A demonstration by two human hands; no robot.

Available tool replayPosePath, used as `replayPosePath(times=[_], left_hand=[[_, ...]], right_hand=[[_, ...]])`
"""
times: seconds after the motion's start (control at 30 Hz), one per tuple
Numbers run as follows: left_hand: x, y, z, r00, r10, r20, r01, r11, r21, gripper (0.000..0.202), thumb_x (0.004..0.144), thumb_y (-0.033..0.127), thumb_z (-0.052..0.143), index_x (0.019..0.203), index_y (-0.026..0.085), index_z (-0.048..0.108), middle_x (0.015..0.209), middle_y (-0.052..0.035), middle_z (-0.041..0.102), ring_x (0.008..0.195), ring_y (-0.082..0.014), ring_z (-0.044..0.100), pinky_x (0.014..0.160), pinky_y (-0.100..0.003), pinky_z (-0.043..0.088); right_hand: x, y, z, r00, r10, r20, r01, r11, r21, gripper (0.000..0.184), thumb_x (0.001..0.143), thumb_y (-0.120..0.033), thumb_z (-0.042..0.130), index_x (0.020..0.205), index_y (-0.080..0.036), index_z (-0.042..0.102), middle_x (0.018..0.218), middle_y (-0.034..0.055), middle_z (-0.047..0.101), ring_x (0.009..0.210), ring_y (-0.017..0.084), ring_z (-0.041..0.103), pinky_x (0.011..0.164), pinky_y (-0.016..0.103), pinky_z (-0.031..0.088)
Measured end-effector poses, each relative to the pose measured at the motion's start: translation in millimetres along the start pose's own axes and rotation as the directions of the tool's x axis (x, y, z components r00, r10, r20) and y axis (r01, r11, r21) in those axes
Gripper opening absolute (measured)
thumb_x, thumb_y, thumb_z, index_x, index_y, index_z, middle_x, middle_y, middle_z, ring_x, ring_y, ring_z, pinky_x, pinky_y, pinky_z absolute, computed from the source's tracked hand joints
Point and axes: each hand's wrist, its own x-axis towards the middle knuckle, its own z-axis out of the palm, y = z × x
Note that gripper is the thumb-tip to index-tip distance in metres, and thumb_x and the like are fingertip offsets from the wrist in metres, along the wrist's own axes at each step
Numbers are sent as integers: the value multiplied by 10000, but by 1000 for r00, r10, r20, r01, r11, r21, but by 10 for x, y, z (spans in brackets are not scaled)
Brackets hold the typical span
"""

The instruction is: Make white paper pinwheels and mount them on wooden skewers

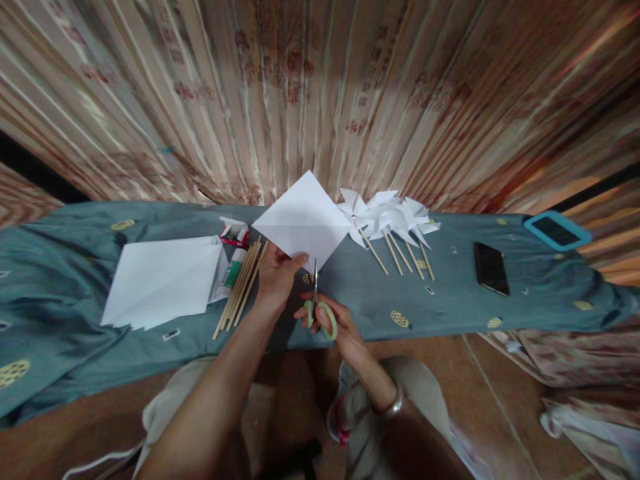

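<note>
The step in hand looks like a cut into a white paper square (305,217), which is held corner-down over the middle of the desk (360,310). The left hand (278,270) pinches its lower left edge, thumb on top, while the right hand (334,313) has its fingers through the pale green handles of the scissors (315,298), blades pointing away from the body at the paper's near corner. Whether the blades already bite into the paper is too fine to tell. A clean snip would call for lining them up with the corner and bracing the paper so that it does not bend. A blue-green patterned cloth covers the long, narrow desk. Left of the hands lie a stack of white paper (163,280), a glue stick (234,268), a bundle of thin wooden sticks (242,285) and a small red-and-white box (234,232); just right of the paper square, several white pinwheels (387,219) overlap, their sticks towards the person. Farther right are a dark phone (491,268) and a blue-framed tablet (557,231). Behind hangs a pleated, printed curtain (300,113), and brownish floor (480,387) shows below.
</note>
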Motion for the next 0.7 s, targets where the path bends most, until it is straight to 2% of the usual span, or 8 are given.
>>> replayPosePath(times=[0.27, 0.7], left_hand=[[-26, -40, -26, 997, 57, 43, -59, 998, 34, 331, 551, 180, 747, 843, 193, 592, 756, 43, 664, 719, -148, 609, 716, -279, 468], [-19, -50, -25, 997, 78, 26, -80, 994, 69, 319, 556, 174, 738, 843, 187, 599, 765, 33, 685, 717, -156, 632, 702, -291, 495]], right_hand=[[18, 12, -110, 1000, -12, -13, 11, 998, -61, 525, 787, -640, 648, 1072, -201, 677, 795, 48, 710, 662, 150, 589, 558, 244, 435], [50, -10, -84, 1000, 4, -14, -4, 998, -57, 575, 756, -660, 667, 1080, -186, 677, 759, 46, 709, 621, 135, 573, 512, 229, 414]])
